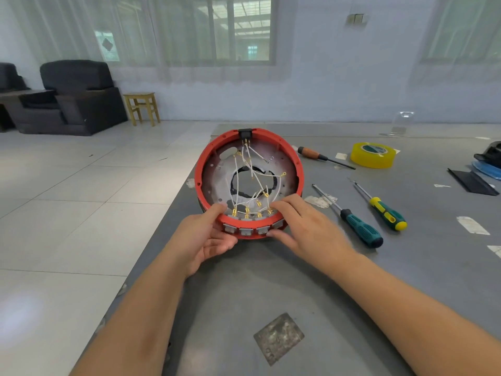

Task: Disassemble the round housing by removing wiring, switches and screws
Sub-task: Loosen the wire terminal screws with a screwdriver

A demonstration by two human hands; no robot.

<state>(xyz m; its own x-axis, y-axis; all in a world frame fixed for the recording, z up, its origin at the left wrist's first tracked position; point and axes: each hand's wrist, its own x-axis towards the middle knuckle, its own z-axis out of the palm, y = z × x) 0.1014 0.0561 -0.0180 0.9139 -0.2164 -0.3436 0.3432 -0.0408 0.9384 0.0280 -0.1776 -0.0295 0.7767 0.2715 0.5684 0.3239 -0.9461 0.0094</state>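
A round red housing (202,169) is tilted up off the grey table, its open side facing me. White wires (250,172) with brass terminals cross its metal plate. Several grey switches (245,230) sit in the near rim, and a black socket (245,133) sits in the far rim. My left hand (208,234) grips the near-left rim, thumb inside the housing. My right hand (303,223) pinches the near-right rim, fingers over the top by the terminals and thumb under the switches.
To the right lie a teal-handled screwdriver (362,230), a green and yellow screwdriver (387,213), a wooden-handled screwdriver (311,153) and a yellow tape roll (372,155). Dark and blue items (488,164) sit at the far right. The table's left edge (162,221) drops to the tiled floor.
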